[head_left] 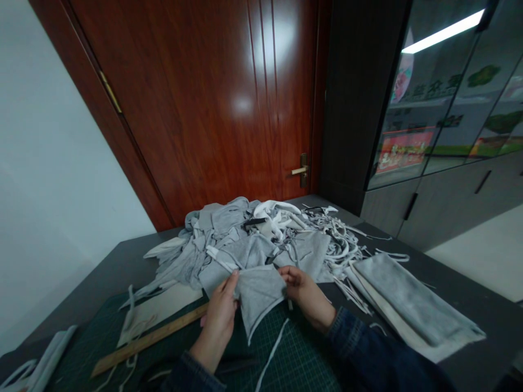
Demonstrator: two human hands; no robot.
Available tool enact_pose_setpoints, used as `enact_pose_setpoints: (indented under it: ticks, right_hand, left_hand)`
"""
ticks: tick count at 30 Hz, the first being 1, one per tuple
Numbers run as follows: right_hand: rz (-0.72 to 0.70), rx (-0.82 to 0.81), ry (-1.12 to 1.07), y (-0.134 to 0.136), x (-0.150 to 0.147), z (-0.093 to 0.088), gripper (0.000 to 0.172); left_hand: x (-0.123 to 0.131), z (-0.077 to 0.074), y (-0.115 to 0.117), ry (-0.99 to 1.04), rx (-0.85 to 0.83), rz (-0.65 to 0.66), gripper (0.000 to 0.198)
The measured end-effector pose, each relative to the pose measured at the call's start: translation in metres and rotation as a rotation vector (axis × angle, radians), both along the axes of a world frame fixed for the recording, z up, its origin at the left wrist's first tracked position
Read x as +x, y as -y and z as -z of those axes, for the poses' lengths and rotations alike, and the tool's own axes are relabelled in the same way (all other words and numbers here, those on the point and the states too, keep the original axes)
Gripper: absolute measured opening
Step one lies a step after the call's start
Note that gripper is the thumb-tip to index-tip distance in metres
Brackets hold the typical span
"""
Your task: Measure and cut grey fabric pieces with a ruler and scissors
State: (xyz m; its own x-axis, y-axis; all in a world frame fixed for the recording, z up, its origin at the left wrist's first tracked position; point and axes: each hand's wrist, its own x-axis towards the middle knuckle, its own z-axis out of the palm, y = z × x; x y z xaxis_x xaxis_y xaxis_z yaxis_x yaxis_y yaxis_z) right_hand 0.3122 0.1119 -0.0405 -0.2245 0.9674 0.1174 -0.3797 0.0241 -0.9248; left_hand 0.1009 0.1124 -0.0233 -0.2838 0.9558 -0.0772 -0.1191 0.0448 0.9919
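Observation:
A piece of grey fabric (261,294) with a pale edge hangs between my two hands, over a green cutting mat (306,359). My left hand (220,310) pinches its left edge, thumb on top. On the other side my right hand (304,291) grips the upper right corner with bent fingers. Below the cloth a thin white fabric strip (273,351) lies on the mat. A wooden ruler (163,335) runs partly behind my left hand. Dark scissors (239,363) lie beneath my left forearm, mostly hidden.
Behind my hands is a heap of grey fabric (229,228), with a tangle of cut strips (339,239) at its right. Folded grey cloth (417,299) lies on the right of the dark table (461,294). A pale fabric piece (163,307) rests beside the ruler. A wooden door (196,109) stands behind the table.

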Motion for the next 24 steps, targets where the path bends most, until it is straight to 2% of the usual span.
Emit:
enact_pose_setpoints:
  ticks: [2, 5, 7, 9, 12, 15, 18, 19, 21, 24]
  right_hand:
    - [0.031, -0.034, -0.064, 0.002, 0.0, -0.003, 0.034]
    - [0.053, -0.026, -0.112, 0.002, 0.0, -0.007, 0.042]
    - [0.042, 0.012, -0.072, 0.002, 0.0, -0.008, 0.039]
    - [0.011, 0.04, -0.014, 0.004, 0.0, -0.008, 0.033]
    - [-0.028, 0.017, -0.015, 0.009, -0.003, -0.008, 0.031]
    - [-0.062, -0.052, -0.1, 0.015, -0.008, -0.01, 0.049]
    - [-0.118, -0.061, -0.082, 0.019, -0.013, -0.012, 0.062]
    - [-0.138, -0.059, -0.068, 0.019, -0.014, -0.012, 0.061]
    - [-0.153, -0.083, -0.072, 0.017, -0.014, -0.012, 0.057]
    - [-0.072, -0.139, -0.107, 0.011, -0.009, -0.007, 0.05]
  left_hand:
    - [0.002, -0.004, 0.003, -0.005, -0.045, 0.068, 0.061]
    - [0.008, -0.011, 0.011, -0.126, -0.074, 0.359, 0.06]
    - [0.011, -0.012, 0.013, -0.177, -0.032, 0.535, 0.064]
    - [0.014, -0.012, 0.013, -0.211, 0.008, 0.589, 0.063]
    - [0.016, -0.011, 0.011, -0.377, 0.05, 0.494, 0.043]
    - [0.018, -0.015, 0.014, -0.509, 0.12, 0.351, 0.036]
    - [0.022, -0.019, 0.02, -0.441, 0.136, 0.396, 0.04]
    - [0.023, -0.021, 0.021, -0.404, 0.135, 0.386, 0.041]
    - [0.022, -0.022, 0.02, -0.363, 0.142, 0.263, 0.044]
    - [0.015, -0.02, 0.013, -0.427, 0.16, 0.08, 0.045]
